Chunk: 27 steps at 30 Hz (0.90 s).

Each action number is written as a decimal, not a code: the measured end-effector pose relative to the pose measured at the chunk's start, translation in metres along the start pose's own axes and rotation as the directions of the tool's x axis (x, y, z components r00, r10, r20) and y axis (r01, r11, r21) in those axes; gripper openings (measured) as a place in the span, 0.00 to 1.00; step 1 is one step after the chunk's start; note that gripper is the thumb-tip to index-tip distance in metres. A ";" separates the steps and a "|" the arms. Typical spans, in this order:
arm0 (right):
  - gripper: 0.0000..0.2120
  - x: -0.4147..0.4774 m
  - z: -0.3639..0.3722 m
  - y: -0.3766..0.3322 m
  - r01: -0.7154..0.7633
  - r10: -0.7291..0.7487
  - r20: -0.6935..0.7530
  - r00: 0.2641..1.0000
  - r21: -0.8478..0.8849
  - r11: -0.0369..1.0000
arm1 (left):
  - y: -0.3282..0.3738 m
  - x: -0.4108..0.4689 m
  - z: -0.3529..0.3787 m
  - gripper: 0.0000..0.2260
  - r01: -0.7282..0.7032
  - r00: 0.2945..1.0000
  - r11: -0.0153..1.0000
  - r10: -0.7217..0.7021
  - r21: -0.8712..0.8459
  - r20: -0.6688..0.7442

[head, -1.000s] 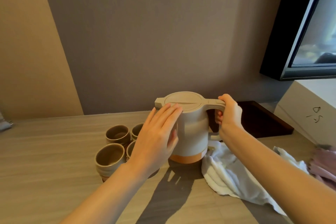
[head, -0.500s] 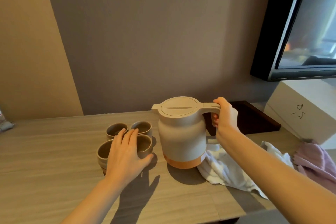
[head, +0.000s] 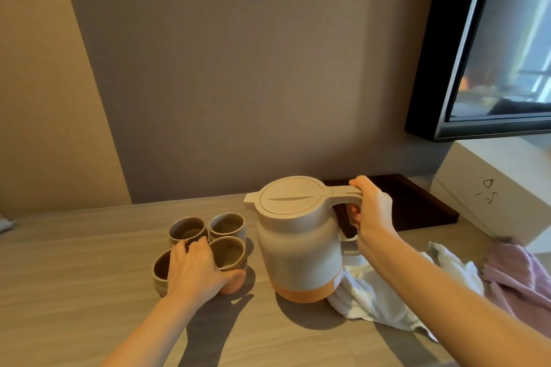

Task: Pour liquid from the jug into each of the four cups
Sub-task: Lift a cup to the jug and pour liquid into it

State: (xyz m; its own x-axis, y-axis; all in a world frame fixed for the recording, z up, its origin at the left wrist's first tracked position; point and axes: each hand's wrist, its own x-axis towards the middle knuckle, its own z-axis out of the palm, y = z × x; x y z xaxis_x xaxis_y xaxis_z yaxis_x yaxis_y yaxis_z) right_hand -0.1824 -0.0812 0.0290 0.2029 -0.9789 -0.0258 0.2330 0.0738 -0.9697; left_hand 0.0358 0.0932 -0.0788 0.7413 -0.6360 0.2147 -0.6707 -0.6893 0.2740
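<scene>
Gripping the handle [head: 343,191] of the jug [head: 298,244], the right hand [head: 371,214] has its fingers wrapped through the loop and its thumb on top. The jug stands upright on the table [head: 74,277], just right of the four cups [head: 228,223], its base edge touching a white cloth [head: 372,292]. Whether it rests with its full weight or is already a little lifted cannot be told.

The jug looks rigid and thick-walled, likely plastic and insulated, so it is probably heavy if full; its fill cannot be seen under the shut lid [head: 290,195]. The handle is the right place to hold it: the smooth body offers little purchase. The spout [head: 249,198] points left toward the cups, so a tilt to the left should pour.

The cups look like glazed ceramic: stiff, breakable, light and easy to tip or slide. They stand tightly together, so steadying them at the side wall makes sense. The left hand [head: 193,270] does this, holding the near right cup [head: 229,250] with its thumb against the lower wall and its fingers curled down over the rim.

A second ago the left hand lay flat on the jug's side. Half a second ago it was over the cups with straighter fingers. Now the fingers have curled and the thumb has closed on the cup. The right hand's grip and the jug's upright stance are unchanged.
</scene>
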 end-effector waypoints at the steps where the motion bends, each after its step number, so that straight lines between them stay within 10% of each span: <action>1: 0.15 0.000 0.000 0.000 -0.001 0.001 0.001 1.000 -0.001 1.000 | 0.001 0.000 0.000 0.39 0.000 1.000 1.000 0.000 0.023 0.004; 17: 0.20 -0.002 -0.012 -0.010 -0.009 0.009 -0.004 1.000 -0.007 1.000 | 0.038 -0.010 0.007 0.45 -0.042 0.996 0.995 0.049 0.091 -0.079; 27: 0.21 -0.004 -0.016 -0.021 0.017 -0.017 -0.002 1.000 -0.005 1.000 | 0.040 -0.010 -0.015 0.40 0.055 0.994 0.798 -0.103 -0.600 -0.047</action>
State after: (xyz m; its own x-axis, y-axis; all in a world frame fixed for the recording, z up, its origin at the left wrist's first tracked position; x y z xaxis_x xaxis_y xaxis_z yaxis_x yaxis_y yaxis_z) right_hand -0.2036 -0.0821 0.0452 0.1974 -0.9803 -0.0096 0.2320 0.0563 -0.9711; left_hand 0.0025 0.0770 -0.0563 0.8071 -0.5442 0.2291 -0.4792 -0.3771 0.7925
